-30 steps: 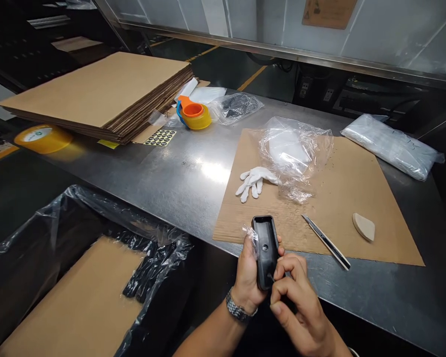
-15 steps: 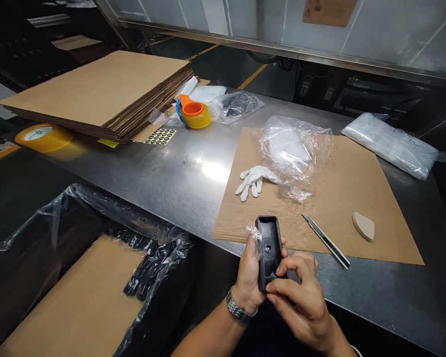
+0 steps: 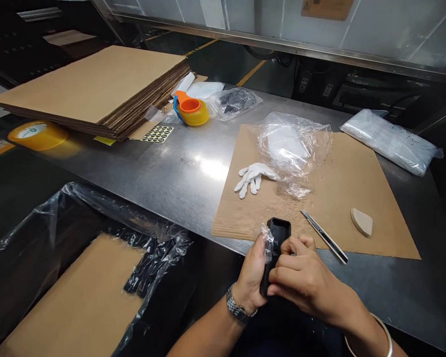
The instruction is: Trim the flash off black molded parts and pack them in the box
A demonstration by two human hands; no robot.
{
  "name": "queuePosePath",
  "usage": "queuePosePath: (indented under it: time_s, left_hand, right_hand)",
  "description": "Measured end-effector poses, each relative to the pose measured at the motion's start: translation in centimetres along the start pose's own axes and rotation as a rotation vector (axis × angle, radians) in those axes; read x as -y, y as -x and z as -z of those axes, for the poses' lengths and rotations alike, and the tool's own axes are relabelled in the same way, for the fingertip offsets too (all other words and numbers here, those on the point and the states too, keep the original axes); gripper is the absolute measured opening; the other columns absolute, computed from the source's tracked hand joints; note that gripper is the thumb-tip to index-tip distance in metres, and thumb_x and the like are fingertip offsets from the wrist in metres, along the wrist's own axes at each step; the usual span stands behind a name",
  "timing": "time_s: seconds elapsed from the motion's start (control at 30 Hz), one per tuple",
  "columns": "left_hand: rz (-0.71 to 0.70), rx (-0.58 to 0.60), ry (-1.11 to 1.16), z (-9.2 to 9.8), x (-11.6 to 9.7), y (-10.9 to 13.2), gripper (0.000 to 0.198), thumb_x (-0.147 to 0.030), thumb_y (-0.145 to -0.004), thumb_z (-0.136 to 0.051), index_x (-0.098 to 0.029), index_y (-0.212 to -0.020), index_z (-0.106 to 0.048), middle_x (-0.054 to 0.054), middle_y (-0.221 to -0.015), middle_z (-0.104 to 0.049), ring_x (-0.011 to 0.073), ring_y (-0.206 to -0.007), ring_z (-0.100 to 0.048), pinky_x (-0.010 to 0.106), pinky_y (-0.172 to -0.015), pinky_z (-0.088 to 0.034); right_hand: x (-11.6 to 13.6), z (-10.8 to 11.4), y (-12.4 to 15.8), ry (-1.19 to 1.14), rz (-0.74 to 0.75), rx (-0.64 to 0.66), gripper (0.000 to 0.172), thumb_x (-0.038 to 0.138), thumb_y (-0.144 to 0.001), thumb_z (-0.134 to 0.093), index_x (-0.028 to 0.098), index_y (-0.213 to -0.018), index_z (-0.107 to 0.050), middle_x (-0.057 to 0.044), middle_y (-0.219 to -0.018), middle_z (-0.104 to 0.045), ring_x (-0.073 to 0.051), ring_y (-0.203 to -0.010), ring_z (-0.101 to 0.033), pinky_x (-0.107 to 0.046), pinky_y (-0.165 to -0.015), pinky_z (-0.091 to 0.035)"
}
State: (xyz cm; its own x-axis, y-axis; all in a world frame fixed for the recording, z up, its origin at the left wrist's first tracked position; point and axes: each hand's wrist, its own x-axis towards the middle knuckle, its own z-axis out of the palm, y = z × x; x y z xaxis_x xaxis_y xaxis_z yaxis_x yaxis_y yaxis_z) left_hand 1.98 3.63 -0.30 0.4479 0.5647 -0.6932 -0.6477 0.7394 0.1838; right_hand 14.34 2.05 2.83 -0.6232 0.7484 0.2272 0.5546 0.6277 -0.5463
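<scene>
My left hand (image 3: pixel 253 272) is wrapped round a long black plastic piece with a hollow, tray-like inside (image 3: pixel 279 229), tilted over the table's front edge. A crumpled scrap of clear film (image 3: pixel 268 244) sticks out by my left thumb. My right hand (image 3: pixel 301 275) has its fingers curled and pinched against the lower right side of the black piece, covering much of its hollow. What lies between those fingertips is hidden. Right of the hands, a slim utility knife (image 3: pixel 324 237) and a beige wedge-shaped pad (image 3: pixel 362 221) rest on the cardboard sheet (image 3: pixel 379 198).
A white glove (image 3: pixel 254 177) and crumpled clear bag (image 3: pixel 293 144) lie on the cardboard. Filled bag (image 3: pixel 390 141) at right; tape dispenser (image 3: pixel 191 110), tape roll (image 3: pixel 37 135) and cardboard stack (image 3: pixel 96 84) at left. A black-lined bin (image 3: pixel 59 218) stands below the metal table (image 3: pixel 163 173).
The black piece has shifted slightly right and tipped, so less of its hollow shows. My right hand has curled tighter and turned over it. The view has moved a little.
</scene>
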Motion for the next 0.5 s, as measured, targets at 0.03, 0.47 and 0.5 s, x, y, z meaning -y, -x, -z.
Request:
queuePosePath:
  time_s: [0.03, 0.47, 0.5]
  left_hand:
    - [-0.001, -0.004, -0.009, -0.06, 0.01, 0.05, 0.035, -0.043, -0.082, -0.051, -0.012, -0.069, -0.062, 0.004, -0.064, -0.063, 0.0153, -0.063, -0.059, 0.024, -0.062, -0.046]
    - [-0.1, -0.108, -0.075, 0.15, -0.46, -0.12, 0.025, -0.038, -0.077, -0.059, -0.014, -0.068, -0.059, -0.001, -0.064, -0.059, 0.0121, -0.059, -0.055, 0.024, -0.061, -0.042]
    - [-0.101, -0.092, -0.068, 0.23, -0.45, -0.14, 0.025, -0.038, -0.077, -0.059, -0.014, -0.069, -0.059, -0.001, -0.064, -0.06, 0.0118, -0.058, -0.055, 0.024, -0.061, -0.042]
  right_hand:
    - [-0.22, -0.06, -0.09, -0.019, 0.014, 0.005, 0.03, 0.034, -0.092, -0.045, 0.018, -0.071, -0.06, 0.001, -0.062, -0.056, -0.016, -0.074, -0.04, -0.034, -0.071, -0.025]
    - [-0.25, -0.37, -0.59, -0.253, -0.082, 0.06, 0.024, 0.024, -0.091, -0.047, 0.017, -0.071, -0.059, 0.001, -0.063, -0.049, -0.013, -0.073, -0.041, -0.031, -0.071, -0.026]
    - [-0.28, -0.37, -0.63, -0.258, -0.085, 0.072, 0.023, 0.025, -0.09, -0.048, 0.017, -0.072, -0.059, 0.001, -0.064, -0.05, -0.013, -0.074, -0.041, -0.031, -0.071, -0.026]
